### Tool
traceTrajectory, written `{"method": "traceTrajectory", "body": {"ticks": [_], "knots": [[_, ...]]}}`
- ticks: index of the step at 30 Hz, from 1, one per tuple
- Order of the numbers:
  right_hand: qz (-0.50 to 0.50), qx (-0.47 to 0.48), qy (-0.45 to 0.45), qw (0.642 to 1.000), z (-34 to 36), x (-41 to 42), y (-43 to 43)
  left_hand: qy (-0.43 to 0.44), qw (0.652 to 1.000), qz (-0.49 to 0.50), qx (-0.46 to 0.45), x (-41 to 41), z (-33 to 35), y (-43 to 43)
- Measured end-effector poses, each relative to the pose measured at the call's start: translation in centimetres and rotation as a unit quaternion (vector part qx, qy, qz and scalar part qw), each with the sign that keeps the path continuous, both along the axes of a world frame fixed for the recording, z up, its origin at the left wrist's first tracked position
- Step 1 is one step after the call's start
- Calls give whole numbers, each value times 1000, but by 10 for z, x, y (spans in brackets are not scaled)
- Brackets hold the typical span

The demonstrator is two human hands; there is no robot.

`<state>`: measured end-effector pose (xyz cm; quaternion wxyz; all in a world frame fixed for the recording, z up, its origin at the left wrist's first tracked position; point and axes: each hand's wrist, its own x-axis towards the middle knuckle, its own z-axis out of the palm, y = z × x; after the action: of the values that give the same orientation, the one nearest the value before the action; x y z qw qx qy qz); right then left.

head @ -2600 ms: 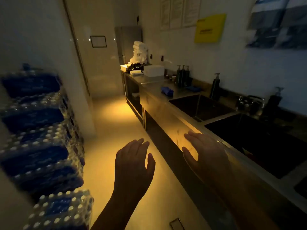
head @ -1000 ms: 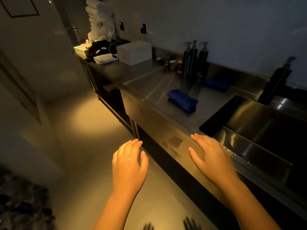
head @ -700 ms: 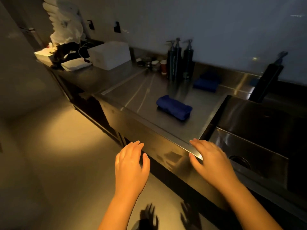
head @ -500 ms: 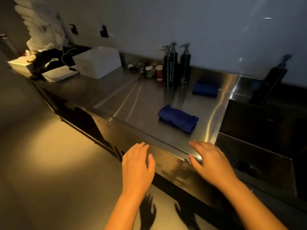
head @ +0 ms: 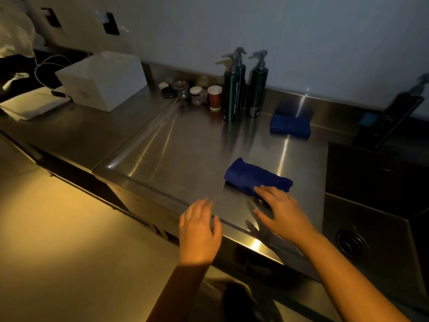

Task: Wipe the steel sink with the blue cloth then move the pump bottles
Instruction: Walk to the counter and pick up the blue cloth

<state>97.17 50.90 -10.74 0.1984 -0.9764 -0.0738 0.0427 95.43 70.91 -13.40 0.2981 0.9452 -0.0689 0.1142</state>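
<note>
blue cloth [head: 257,177] on counter [head: 185,154], right hand [head: 283,217] — fingers [head: 263,191] at its near edge

white box [head: 102,80] back-left | red cup [head: 214,97] beside small jars [head: 196,95]

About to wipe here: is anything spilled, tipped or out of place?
Nothing stands out. The pump bottles and cup stand upright, the near blue cloth lies folded on the counter, and no spill shows in the dim light.
</note>
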Motion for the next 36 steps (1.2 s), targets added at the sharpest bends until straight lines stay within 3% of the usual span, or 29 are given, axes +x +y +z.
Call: {"method": "traceTrajectory", "body": {"ticks": [14,17,24,36], "knots": [[58,-63,73,994,-47,132,-20,43,997,26,56,83,-7,-11],[75,-46,98,991,-53,145,-19,12,998,19,67,89,-12,-12],[90,-61,99,989,-62,149,-21,30,997,5,65,101,-18,-10],[-21,-27,96,995,-65,137,1,39,999,-8,22,98,-29,-4]]}}
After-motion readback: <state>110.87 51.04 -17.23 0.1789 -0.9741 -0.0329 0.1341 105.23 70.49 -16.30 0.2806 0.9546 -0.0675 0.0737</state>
